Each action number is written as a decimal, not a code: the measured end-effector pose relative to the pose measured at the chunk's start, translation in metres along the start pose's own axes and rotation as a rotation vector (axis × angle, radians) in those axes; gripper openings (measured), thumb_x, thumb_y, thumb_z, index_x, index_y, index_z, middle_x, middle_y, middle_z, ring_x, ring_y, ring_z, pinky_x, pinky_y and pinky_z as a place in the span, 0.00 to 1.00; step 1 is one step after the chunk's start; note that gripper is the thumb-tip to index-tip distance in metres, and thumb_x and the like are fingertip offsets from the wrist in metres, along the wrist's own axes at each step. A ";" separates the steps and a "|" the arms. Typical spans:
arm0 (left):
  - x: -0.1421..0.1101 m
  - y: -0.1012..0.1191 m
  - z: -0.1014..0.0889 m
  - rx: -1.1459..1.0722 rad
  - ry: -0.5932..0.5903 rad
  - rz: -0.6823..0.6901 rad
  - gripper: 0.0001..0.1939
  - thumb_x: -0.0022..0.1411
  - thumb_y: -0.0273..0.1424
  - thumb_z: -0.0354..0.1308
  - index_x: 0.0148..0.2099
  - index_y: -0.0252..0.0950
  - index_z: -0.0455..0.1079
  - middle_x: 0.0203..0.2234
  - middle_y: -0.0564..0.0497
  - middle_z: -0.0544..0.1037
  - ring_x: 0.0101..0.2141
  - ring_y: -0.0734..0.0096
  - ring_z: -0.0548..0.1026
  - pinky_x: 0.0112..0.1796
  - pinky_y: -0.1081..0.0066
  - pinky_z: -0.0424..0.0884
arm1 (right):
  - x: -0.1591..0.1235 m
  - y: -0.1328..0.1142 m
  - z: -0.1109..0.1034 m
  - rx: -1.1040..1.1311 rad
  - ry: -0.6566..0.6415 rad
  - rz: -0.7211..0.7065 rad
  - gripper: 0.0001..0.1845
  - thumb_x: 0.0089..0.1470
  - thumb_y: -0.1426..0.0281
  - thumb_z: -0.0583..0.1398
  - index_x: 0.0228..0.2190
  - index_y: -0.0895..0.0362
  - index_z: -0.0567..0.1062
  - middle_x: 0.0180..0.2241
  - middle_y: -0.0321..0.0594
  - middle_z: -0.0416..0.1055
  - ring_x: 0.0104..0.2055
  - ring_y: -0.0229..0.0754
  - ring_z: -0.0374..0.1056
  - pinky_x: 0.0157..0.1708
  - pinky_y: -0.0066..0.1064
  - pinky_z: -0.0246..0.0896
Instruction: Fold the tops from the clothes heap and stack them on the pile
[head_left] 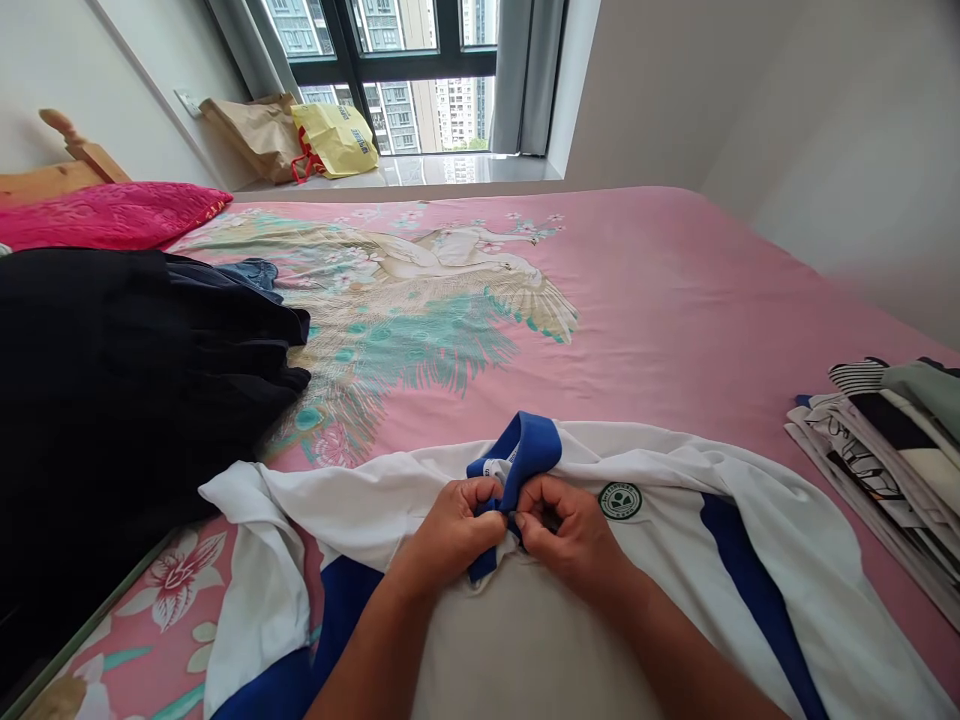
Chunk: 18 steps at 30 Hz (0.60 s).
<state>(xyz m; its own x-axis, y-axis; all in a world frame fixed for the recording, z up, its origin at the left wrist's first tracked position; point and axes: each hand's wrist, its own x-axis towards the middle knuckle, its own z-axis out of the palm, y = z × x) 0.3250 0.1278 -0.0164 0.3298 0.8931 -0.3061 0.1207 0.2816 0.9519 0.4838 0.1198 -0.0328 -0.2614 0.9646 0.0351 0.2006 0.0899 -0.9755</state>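
Note:
A white polo shirt (667, 540) with blue panels and a round dark green badge lies spread on the bed, its sleeves out to both sides. Its blue collar (536, 445) stands up near the middle. At the front opening just below the collar, my left hand (465, 525) pinches the blue placket between thumb and finger. Close against it, my right hand (566, 525) pinches the other side of the same opening. The fingertips of both hands nearly meet, and they hide whatever small part lies between them.
Dark clothes (135, 400) are heaped on the left. A stack of folded clothes (892, 450) sits at the right edge of the pink patterned bedsheet (637, 300). Behind are a red pillow (112, 215), a brown paper bag (255, 135) and a yellow bag (337, 140) on the windowsill.

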 end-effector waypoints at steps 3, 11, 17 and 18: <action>-0.001 -0.004 0.005 0.157 0.089 0.127 0.03 0.49 0.27 0.51 0.24 0.34 0.64 0.18 0.57 0.59 0.23 0.80 0.57 0.25 0.77 0.56 | 0.002 0.002 -0.006 0.121 -0.029 0.149 0.06 0.47 0.71 0.57 0.22 0.58 0.65 0.19 0.30 0.58 0.20 0.29 0.52 0.19 0.22 0.49; -0.001 -0.013 0.008 0.280 0.182 0.245 0.11 0.53 0.38 0.59 0.31 0.34 0.71 0.22 0.55 0.69 0.25 0.77 0.65 0.27 0.77 0.62 | -0.001 0.003 -0.003 0.186 0.094 0.066 0.14 0.55 0.61 0.56 0.26 0.58 0.70 0.17 0.31 0.60 0.20 0.32 0.55 0.21 0.25 0.52; -0.006 -0.017 0.004 0.443 0.160 0.674 0.15 0.55 0.37 0.54 0.41 0.34 0.73 0.29 0.48 0.77 0.30 0.67 0.72 0.35 0.68 0.66 | 0.008 0.017 -0.017 -0.007 0.662 -0.334 0.09 0.58 0.66 0.53 0.34 0.55 0.72 0.28 0.36 0.66 0.32 0.37 0.64 0.37 0.32 0.60; -0.006 -0.018 0.005 0.493 0.168 0.719 0.13 0.54 0.35 0.54 0.38 0.34 0.73 0.27 0.48 0.76 0.29 0.68 0.71 0.35 0.68 0.66 | 0.012 0.021 -0.021 -0.043 0.728 -0.352 0.10 0.58 0.66 0.53 0.34 0.55 0.72 0.29 0.37 0.67 0.34 0.38 0.64 0.39 0.33 0.60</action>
<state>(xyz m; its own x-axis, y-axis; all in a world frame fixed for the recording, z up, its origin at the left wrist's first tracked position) 0.3255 0.1159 -0.0318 0.3438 0.8464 0.4066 0.3400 -0.5158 0.7863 0.5047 0.1384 -0.0485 0.3613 0.7962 0.4853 0.2607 0.4135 -0.8724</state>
